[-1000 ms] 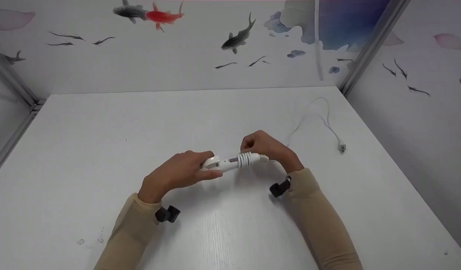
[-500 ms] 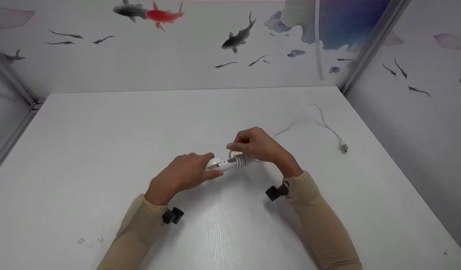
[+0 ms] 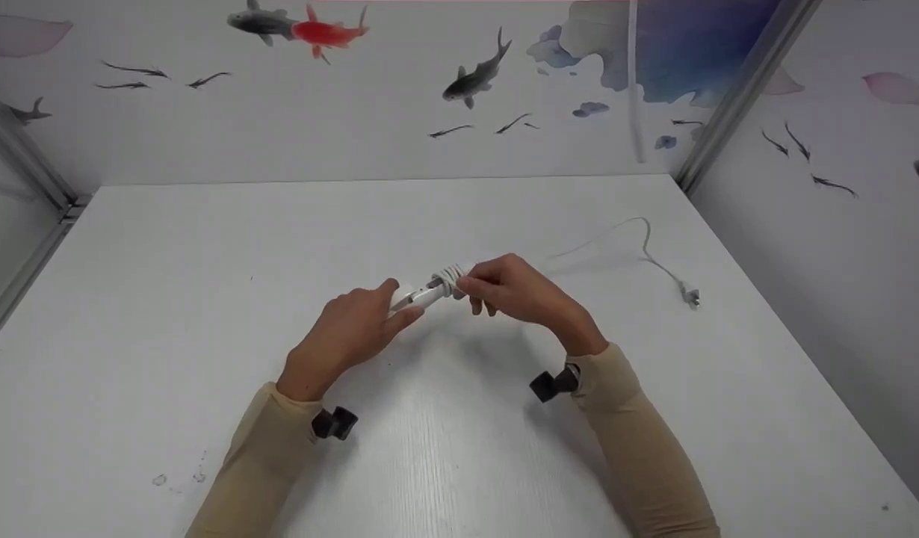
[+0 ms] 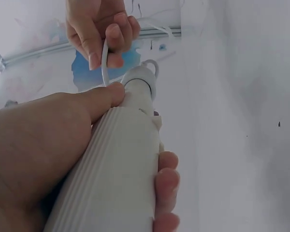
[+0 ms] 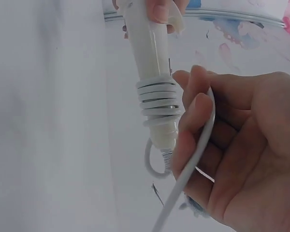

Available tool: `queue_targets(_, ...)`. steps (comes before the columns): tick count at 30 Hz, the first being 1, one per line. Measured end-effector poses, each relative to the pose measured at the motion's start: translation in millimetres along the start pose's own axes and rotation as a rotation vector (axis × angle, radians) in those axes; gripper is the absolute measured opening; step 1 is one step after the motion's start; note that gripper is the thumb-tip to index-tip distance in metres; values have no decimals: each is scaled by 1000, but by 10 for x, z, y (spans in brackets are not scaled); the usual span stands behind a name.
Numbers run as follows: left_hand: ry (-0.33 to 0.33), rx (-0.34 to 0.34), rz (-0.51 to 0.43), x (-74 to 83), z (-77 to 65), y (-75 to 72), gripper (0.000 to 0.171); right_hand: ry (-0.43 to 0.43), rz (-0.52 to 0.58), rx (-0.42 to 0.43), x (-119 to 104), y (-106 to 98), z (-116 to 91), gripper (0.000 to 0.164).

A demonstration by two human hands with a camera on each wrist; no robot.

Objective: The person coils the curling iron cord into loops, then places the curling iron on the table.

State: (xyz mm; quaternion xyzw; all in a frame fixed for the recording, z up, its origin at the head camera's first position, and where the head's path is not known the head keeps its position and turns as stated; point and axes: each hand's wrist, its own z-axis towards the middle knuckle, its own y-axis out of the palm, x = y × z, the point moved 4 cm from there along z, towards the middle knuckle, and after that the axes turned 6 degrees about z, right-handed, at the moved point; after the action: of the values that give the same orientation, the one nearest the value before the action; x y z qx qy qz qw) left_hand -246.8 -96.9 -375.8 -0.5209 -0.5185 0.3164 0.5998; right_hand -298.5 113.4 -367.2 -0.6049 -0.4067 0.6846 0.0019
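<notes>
My left hand point(image 3: 347, 329) grips a white corded hand-held appliance point(image 4: 125, 154) by its thick, ribbed body, thumb along one side and fingers curled round the other. Its slimmer handle points away to the upper right in the head view. Several turns of white cord point(image 5: 158, 101) are wound round that handle, and a loop leaves its end. Right beside the coils, my right hand point(image 3: 519, 288) pinches the loose cord between thumb and fingers. In the right wrist view the held length runs down across the fingers.
The remaining cord trails over the white table point(image 3: 205, 299) towards the back right, ending in a plug point(image 3: 692, 297). Walls printed with fish stand behind and to the right. Black wrist cameras sit on both tan sleeves point(image 3: 258, 448).
The appliance has shifted up and left, and its handle tilts more upward. My right hand has carried the cord over the handle to its near side. The trailing cord and plug have shifted slightly.
</notes>
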Motion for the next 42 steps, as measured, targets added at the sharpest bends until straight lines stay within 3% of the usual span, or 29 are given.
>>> queue_targets(6, -4, 44, -17, 6, -1, -16, 47, 44, 60, -107, 162, 51, 51, 39)
queue_targets(12, -20, 50, -37, 26, -20, -28, 44, 233, -42, -174, 365, 99, 77, 60)
queue_targets(15, -9, 56, -42, 46, -34, -44, 43, 278, -86, -189, 441, 100, 80, 65)
queue_targets(18, 5, 60, -44, 66, -34, -54, 41, 258, -108, -193, 498, 88, 102, 61)
queue_targets(26, -4, 38, -50, 76, -23, -35, 44, 207, -94, -205, 630, 34, 150, 29)
queue_targets(31, 3, 32, -67, 86, -28, -51, 44, 221, -89, -136, 697, -7, 169, 22)
queue_targets(36, 27, 10, -123, 97, -54, -67, 44, 299, -78, 12, 779, -17, 195, 23)
queue_targets(38, 54, -3, -141, 110, -63, -64, 43, 273, -53, 78, 782, -22, 209, 20)
queue_targets(42, 135, -28, -146, 136, -78, -42, 37, 112, -15, 153, 717, -42, 237, 11)
